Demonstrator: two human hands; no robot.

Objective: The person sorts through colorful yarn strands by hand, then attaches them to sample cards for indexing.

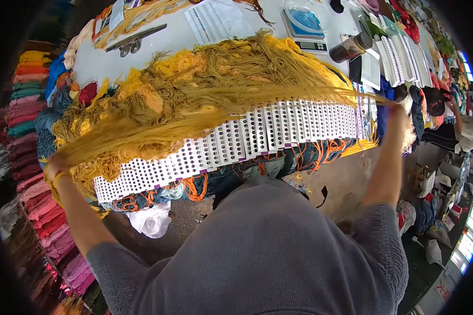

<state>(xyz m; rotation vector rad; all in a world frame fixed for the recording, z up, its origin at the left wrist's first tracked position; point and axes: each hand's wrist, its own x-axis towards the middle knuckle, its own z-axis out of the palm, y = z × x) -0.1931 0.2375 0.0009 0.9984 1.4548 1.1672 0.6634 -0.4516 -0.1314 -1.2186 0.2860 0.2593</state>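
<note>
A long bundle of golden-yellow thread (157, 132) stretches across the table between my two hands, slightly blurred. My left hand (55, 167), at the left end of the table, is closed around one end of it. Far out to the right, my right hand (397, 110) grips the other end, where the strands narrow together. Beneath the stretched thread lies a heap of olive and yellow thread (215, 68). Along the near side runs a row of overlapping white cards with holes (257, 131), partly covered by the thread at the left.
On the white table (97, 67) are a metal clip (134, 42), a printed sheet (215, 21), a digital scale (306, 26) and a dark jar (350, 47). Coloured yarn hanks (34, 157) line the left side. A white bag (150, 220) hangs below the front edge. Another person (452, 123) is at far right.
</note>
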